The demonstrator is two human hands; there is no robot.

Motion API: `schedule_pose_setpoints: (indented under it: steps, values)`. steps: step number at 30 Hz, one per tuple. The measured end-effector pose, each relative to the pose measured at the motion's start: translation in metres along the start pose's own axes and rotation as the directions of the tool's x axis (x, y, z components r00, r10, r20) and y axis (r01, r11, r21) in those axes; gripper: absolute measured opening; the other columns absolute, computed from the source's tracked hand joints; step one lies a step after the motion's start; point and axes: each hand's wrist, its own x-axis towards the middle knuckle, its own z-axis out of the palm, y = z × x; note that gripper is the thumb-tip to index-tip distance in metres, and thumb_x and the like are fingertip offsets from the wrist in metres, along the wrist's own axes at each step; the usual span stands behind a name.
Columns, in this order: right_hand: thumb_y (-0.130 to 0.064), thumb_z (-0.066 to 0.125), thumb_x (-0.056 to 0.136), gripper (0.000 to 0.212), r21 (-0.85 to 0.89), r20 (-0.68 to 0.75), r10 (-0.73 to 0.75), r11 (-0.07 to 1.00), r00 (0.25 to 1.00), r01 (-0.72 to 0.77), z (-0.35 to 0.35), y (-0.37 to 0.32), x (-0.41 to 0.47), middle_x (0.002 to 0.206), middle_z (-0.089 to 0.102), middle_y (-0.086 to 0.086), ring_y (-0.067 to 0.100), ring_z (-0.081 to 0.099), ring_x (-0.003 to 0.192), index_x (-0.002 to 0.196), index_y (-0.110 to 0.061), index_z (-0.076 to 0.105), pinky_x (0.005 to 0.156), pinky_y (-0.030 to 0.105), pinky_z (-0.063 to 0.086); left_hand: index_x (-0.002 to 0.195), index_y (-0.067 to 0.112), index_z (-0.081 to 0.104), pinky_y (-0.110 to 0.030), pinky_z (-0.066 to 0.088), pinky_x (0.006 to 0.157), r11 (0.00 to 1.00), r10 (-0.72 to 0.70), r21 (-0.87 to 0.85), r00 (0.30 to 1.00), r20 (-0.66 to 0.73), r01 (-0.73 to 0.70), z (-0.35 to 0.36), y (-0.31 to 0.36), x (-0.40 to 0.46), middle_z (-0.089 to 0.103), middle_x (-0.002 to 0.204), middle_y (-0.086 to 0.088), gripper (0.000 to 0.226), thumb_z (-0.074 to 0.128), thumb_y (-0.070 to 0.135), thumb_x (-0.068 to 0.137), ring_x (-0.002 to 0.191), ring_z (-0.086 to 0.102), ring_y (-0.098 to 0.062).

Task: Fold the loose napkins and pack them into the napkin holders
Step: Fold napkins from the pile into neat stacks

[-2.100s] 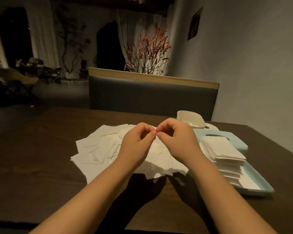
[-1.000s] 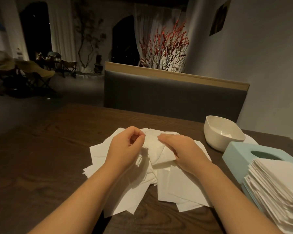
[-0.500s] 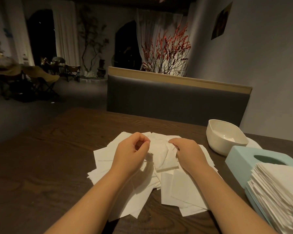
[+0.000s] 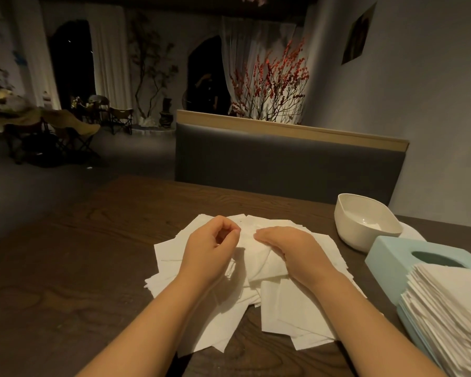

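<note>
The right hand (image 4: pixel 291 248) has flattened since half a second ago, fingers now straight, pressing a partly folded napkin (image 4: pixel 261 261) atop the loose napkins (image 4: pixel 220 322) spread beneath both hands. The left hand (image 4: pixel 211 247), just beside it, is curled, thumb meeting fingertips, seemingly pinching that napkin's edge. Right of the hands stand a folded stack (image 4: pixel 452 308), a pale blue napkin holder (image 4: pixel 386 257) and a white bowl (image 4: pixel 365 221) on the bench (image 4: pixel 65 281).

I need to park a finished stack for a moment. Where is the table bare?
Bare wood lies left of the loose napkins, out to the table edge, and beyond them toward the bench. The right side is crowded: white bowl, blue holder and folded stack.
</note>
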Motion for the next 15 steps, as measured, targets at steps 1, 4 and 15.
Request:
schedule_pose_setpoints:
  steps: [1, 4, 15]
  values:
    - [-0.02, 0.053, 0.101, 0.031, 0.069, -0.053, 0.019, 0.997, 0.998, -0.016, -0.001, -0.001, 0.0, 0.129, 0.062, -0.016, 0.003, 0.054, 0.12, 0.124, -0.037, 0.064, 0.109, 0.021, 0.038, 0.083, 0.028, 0.066, -0.014, 0.046, 0.066, 1.0, 0.004, -0.002, 1.0, -0.006, -0.004, -0.001, 0.0, 0.0, 0.065, 0.082, 0.011, 0.02, 0.06, 0.015, 0.097, 0.08, 0.061, -0.009]
    - [-0.019, 0.063, 0.095, 0.023, 0.489, -0.141, 0.222, 0.863, 0.965, -0.128, -0.013, -0.002, -0.003, 0.104, 0.069, -0.019, 0.005, 0.062, 0.1, 0.104, -0.038, 0.071, 0.089, 0.026, 0.055, 0.086, 0.027, 0.065, -0.014, 0.046, 0.064, 0.999, -0.007, -0.042, 0.999, -0.032, 0.006, -0.002, 0.0, 0.0, 0.066, 0.084, 0.009, 0.019, 0.057, 0.015, 0.099, 0.08, 0.061, -0.01]
    - [-0.006, 0.074, 0.083, 0.035, 0.614, 0.413, 0.255, 0.631, 0.874, -0.474, -0.048, -0.014, -0.022, 0.103, 0.076, 0.0, 0.021, 0.07, 0.102, 0.112, -0.023, 0.067, 0.097, 0.043, 0.053, 0.12, 0.004, 0.067, -0.019, 0.049, 0.054, 0.503, -0.282, -0.65, 0.819, 0.5, 0.57, -0.005, 0.015, -0.006, 0.062, 0.092, -0.009, 0.053, 0.055, 0.049, 0.096, 0.051, 0.05, -0.01]
